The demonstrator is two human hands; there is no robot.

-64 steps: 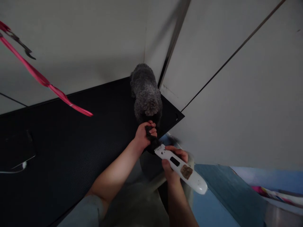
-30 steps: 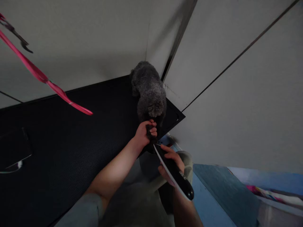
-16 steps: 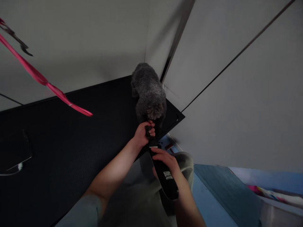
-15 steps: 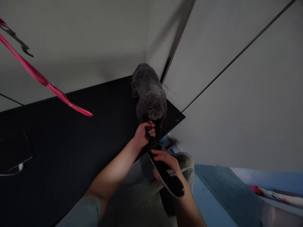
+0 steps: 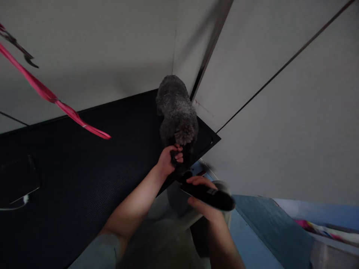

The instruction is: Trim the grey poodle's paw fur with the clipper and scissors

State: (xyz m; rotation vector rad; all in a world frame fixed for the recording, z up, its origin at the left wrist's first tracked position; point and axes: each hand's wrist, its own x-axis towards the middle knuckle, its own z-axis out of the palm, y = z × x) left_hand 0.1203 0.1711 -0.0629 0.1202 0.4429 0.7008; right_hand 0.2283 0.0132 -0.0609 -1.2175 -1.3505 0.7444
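Note:
A small dark grey curly dog stands at the far corner of a black table, facing away from me. My left hand is closed around the dog's hind leg. My right hand grips a hair clipper just below that leg. The clipper's dark underside faces up, and its head points left toward the paw.
A red strap with a metal clip hangs across the upper left. A dark flat object lies at the table's left edge. Pale wall panels close in behind and to the right. Blue floor shows at lower right.
My right hand has turned the clipper over, from its white face up to its dark side up, and swung it flatter under the leg. My left hand kept its hold.

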